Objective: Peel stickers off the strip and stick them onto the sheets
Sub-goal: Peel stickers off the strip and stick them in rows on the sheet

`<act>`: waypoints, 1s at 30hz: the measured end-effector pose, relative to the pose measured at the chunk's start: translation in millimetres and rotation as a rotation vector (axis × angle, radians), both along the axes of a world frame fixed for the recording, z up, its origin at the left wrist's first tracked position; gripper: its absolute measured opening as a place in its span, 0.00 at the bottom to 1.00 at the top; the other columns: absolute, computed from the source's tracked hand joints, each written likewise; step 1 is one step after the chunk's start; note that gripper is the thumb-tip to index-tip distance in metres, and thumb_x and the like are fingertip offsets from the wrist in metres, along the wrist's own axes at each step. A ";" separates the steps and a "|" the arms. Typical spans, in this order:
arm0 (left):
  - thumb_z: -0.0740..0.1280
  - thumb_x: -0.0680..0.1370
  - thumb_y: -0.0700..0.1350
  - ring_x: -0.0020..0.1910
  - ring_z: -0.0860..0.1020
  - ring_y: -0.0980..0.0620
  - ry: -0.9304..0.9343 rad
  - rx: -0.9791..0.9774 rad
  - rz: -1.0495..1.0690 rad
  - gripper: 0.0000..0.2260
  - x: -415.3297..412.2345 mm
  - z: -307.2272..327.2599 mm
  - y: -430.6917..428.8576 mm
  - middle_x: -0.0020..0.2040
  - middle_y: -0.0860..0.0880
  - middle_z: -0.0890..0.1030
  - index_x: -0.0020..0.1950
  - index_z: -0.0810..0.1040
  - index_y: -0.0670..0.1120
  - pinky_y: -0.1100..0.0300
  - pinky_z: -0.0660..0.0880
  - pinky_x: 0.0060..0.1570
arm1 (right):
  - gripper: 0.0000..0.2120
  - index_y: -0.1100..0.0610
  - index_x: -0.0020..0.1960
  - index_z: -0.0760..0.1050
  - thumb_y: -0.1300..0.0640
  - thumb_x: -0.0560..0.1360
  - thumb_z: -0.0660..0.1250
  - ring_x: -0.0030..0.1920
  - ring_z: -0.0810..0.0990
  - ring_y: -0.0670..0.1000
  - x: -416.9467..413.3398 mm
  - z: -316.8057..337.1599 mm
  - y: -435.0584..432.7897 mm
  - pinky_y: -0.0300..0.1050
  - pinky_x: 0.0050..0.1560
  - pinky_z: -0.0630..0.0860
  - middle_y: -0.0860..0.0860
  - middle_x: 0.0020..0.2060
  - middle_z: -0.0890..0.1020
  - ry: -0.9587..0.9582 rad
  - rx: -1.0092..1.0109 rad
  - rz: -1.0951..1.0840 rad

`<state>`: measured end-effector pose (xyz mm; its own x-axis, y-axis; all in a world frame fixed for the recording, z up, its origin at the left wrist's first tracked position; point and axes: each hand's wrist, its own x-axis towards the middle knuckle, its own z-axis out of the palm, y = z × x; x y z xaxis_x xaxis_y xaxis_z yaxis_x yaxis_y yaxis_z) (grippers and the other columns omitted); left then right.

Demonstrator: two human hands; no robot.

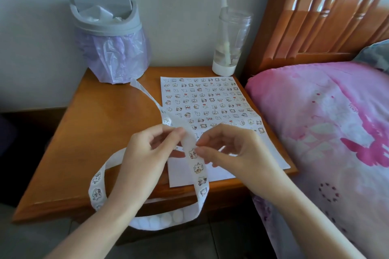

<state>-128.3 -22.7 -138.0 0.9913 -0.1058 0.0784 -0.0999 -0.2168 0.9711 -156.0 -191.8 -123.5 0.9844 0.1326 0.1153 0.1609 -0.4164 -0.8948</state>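
Your left hand [147, 153] grips the strip [199, 171] from the left, thumb and curled fingers closed on the band where it bends over. Your right hand [233, 149] meets it from the other side, thumb and forefinger pinched on the edge of a sticker [192, 153] just below the bend; whether that sticker has lifted off its backing cannot be made out. The hands are close together, above the near part of the sheet [210, 101].

From your grip one end of the strip rises back and left, ending near the foot of the bin [109, 38]. The other end drops past the front edge of the nightstand [94, 132], loops under your wrists and climbs again on the left, partly hidden behind your left forearm. The lowest stretch shows only pale round patches.

The sheet lies on the right half of the nightstand. Its far part is filled with rows of small cartoon stickers too small to read, and its near part is partly covered by your hands. A white corner juts out below it — second sheet or not, you cannot tell.

Behind stands a clear bottle [230, 38] with a straw, and at right a bed [326, 122] cut off by the frame
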 end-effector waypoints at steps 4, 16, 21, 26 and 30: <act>0.64 0.71 0.56 0.39 0.83 0.59 0.083 -0.099 -0.023 0.13 -2.5 3.9 -3.7 0.38 0.56 0.84 0.45 0.82 0.49 0.69 0.78 0.40 | 0.05 0.56 0.47 0.81 0.62 0.71 0.72 0.36 0.82 0.45 -0.2 2.7 -6.5 0.39 0.38 0.80 0.49 0.39 0.85 0.028 0.089 -0.018; 0.67 0.74 0.48 0.39 0.84 0.58 0.152 -0.123 -0.126 0.07 -4.2 5.0 -8.6 0.38 0.55 0.85 0.45 0.82 0.48 0.71 0.78 0.40 | 0.05 0.56 0.46 0.83 0.62 0.72 0.71 0.37 0.83 0.47 -0.7 1.5 -6.8 0.43 0.42 0.82 0.47 0.38 0.85 -0.049 0.053 -0.075; 0.66 0.74 0.48 0.39 0.83 0.60 0.121 -0.110 -0.121 0.06 -4.1 4.0 -9.5 0.37 0.57 0.85 0.44 0.83 0.49 0.76 0.73 0.34 | 0.04 0.56 0.46 0.83 0.62 0.72 0.71 0.37 0.82 0.44 -0.5 2.3 -6.9 0.41 0.42 0.81 0.46 0.38 0.85 -0.050 0.017 -0.071; 0.67 0.74 0.47 0.38 0.82 0.63 0.080 -0.076 -0.117 0.05 -4.2 2.3 -11.5 0.36 0.58 0.84 0.42 0.82 0.51 0.78 0.71 0.33 | 0.02 0.54 0.44 0.82 0.59 0.71 0.72 0.39 0.81 0.44 0.6 1.4 -6.4 0.40 0.40 0.80 0.44 0.38 0.84 -0.063 -0.021 -0.092; 0.67 0.74 0.48 0.38 0.82 0.63 0.088 -0.050 -0.124 0.05 -5.2 0.1 -12.2 0.36 0.58 0.84 0.42 0.82 0.51 0.78 0.72 0.34 | 0.02 0.51 0.42 0.81 0.57 0.71 0.72 0.43 0.78 0.45 1.1 0.7 -7.1 0.41 0.44 0.78 0.43 0.40 0.82 -0.056 -0.069 -0.104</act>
